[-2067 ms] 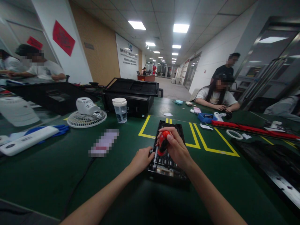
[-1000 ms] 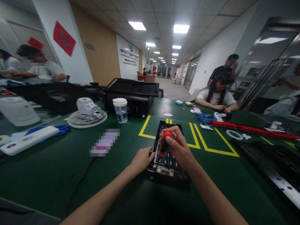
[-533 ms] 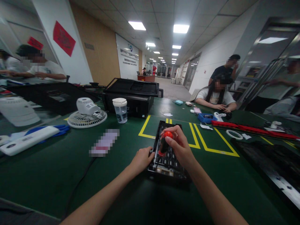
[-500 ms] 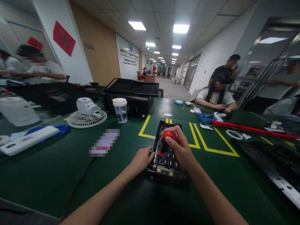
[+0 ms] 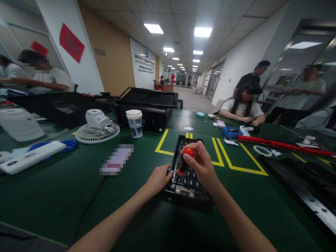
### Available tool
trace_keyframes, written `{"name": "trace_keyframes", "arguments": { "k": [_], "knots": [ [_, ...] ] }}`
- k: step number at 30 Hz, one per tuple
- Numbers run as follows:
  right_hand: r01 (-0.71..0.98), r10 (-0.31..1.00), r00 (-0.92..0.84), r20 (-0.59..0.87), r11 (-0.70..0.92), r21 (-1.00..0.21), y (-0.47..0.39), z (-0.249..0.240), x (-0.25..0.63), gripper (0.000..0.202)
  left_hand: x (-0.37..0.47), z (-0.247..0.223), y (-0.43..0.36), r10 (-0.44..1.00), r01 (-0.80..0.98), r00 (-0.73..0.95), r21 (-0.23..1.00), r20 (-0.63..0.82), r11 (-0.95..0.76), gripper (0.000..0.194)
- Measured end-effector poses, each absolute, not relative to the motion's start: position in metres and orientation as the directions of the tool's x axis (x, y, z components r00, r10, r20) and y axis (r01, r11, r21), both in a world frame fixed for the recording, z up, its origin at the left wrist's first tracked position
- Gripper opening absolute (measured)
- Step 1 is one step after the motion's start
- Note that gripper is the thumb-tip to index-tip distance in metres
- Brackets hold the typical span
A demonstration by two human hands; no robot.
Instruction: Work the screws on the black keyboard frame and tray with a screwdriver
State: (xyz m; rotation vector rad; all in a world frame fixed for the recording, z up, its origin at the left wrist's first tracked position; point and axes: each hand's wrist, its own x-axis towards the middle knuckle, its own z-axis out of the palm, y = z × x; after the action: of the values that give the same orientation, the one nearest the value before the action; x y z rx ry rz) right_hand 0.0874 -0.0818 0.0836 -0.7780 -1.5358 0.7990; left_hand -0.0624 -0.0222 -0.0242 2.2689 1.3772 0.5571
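A black rectangular case [image 5: 201, 196] with rows of dark cell-like shapes inside lies on the green table in front of me. My right hand [image 5: 201, 164] is closed around a short screwdriver [image 5: 183, 164] with a red and black handle. It stands nearly upright over the left part of the case, its tip hidden from view. At the case's left edge, my left hand [image 5: 159, 179] grips the rim, its thumb on top and its other fingers partly out of sight.
Left of the case are a pixelated phone-like item [image 5: 117, 160] with a cable, a water cup [image 5: 134, 124] and a white fan [image 5: 98, 131]. A large black box [image 5: 147, 112] stands behind. Yellow tape [image 5: 238, 169] marks the table. A dark panel [image 5: 301, 189] lies right. A person [image 5: 244, 108] sits across.
My right hand and the screwdriver have shifted very slightly over the case; my left hand keeps its place. At the far right, a standing person has moved left.
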Motion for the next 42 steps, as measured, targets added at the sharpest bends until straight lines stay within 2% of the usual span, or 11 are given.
{"name": "trace_keyframes", "arguments": {
  "k": [22, 30, 42],
  "knots": [
    [0.262, 0.783, -0.029, 0.621, 0.606, -0.751, -0.083, 0.081, 0.086, 0.015, -0.06, -0.014, -0.027, 0.918, 0.749, 0.393, 0.564, 0.047, -0.349, 0.03],
    [0.315, 0.769, 0.001, 0.639, 0.606, -0.73, -0.084, 0.079, 0.083, 0.016, -0.061, -0.017, -0.025, 0.909, 0.752, 0.41, 0.538, 0.073, -0.381, 0.03],
    [0.34, 0.767, 0.039, 0.64, 0.592, -0.731, -0.086, 0.079, 0.078, 0.021, -0.061, -0.02, -0.024, 0.912, 0.74, 0.406, 0.565, 0.059, -0.366, 0.03]
  ]
}}
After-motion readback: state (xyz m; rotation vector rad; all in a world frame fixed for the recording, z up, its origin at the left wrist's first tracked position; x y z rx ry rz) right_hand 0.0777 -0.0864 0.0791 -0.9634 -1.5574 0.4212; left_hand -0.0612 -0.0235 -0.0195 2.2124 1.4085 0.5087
